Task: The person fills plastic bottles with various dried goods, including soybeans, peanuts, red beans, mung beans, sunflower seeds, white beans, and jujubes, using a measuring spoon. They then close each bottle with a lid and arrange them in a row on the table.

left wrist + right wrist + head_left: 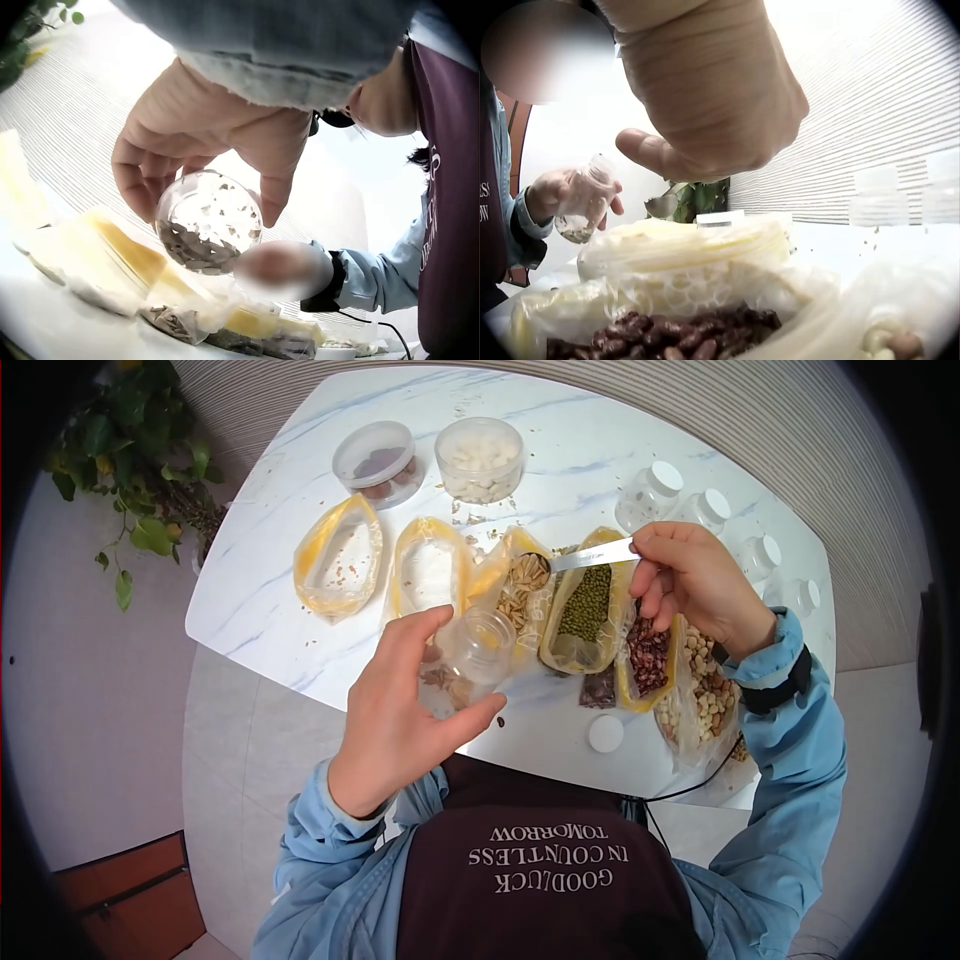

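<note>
The left hand [395,705] grips a clear open-mouthed jar [478,650] between thumb and fingers; brownish flat pieces lie at the bottom of the jar [206,232] in the left wrist view. The right hand [700,575] pinches the handle of a metal measuring spoon [595,554], whose bowl is over a bag of striped seeds [520,592]. In the right wrist view the spoon's bowl [661,206] shows side-on beyond the right hand [716,97]; its contents cannot be told. Just right of the seeds is a bag of green beans [586,605].
Bags of dark red beans [648,660] and mixed pale nuts [706,700] are at the right. Two more yellow-edged bags, one nearly empty [340,565], stand left. Round tubs [479,460], several white-lidded jars [650,497] and a loose white lid [605,733] share the marbled table [270,590].
</note>
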